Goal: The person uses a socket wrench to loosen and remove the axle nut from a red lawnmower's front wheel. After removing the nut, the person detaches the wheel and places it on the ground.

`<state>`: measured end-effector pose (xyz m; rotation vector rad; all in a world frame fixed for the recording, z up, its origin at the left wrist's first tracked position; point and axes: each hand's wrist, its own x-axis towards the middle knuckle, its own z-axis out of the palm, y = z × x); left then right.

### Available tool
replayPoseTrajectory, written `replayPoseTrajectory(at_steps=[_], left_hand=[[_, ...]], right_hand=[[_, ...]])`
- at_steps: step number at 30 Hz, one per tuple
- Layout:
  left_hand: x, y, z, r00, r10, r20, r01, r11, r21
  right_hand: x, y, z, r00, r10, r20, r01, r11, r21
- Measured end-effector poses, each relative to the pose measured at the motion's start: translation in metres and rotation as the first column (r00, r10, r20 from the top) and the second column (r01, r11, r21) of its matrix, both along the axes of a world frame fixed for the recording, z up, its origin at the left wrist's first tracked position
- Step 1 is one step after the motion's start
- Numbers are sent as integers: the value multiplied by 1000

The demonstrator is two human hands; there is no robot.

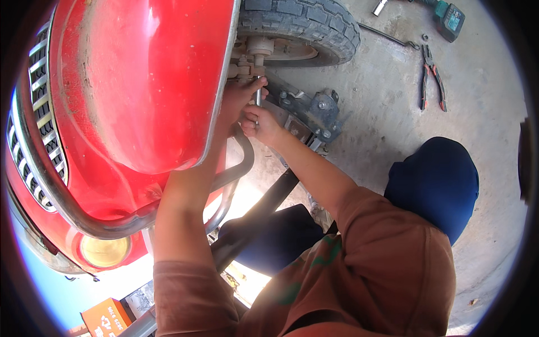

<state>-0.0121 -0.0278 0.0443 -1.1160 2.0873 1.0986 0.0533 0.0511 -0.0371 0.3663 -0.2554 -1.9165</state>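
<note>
My left hand reaches under the edge of the red fender, its fingers closed around the upper part of a shiny metal rod-shaped tool. Just below it, my right hand grips the tool's lower end with curled fingers. The tool stands roughly in line with a rusty, dusty joint beside the wheel hub, and its top end is close to that joint. Whether it is seated there is hidden by the left fingers. Above lies the knobbly black tyre.
A dark metal assembly with bolts sits right of my hands. Pliers, a long wrench, a nut and a green cordless power tool lie on the concrete floor. A metal bumper bar curves past my left forearm.
</note>
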Motion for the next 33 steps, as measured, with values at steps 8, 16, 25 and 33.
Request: replayPoseTrajectory(at_steps=[8,16,25,33], left_hand=[[3,19,-17,992,-115,59,123,978,-166],[-5,3,-51,957,-151,248,241,888,-391],[6,-8,-69,984,-134,118,177,823,-540],[-8,21,-25,967,206,149,-229,961,156]], right_hand=[[19,-11,-6,991,-133,-34,135,987,85],[33,-37,10,745,6,-667,636,295,713],[28,-20,-2,803,79,-591,406,652,640],[31,-24,20,807,362,-467,385,277,880]])
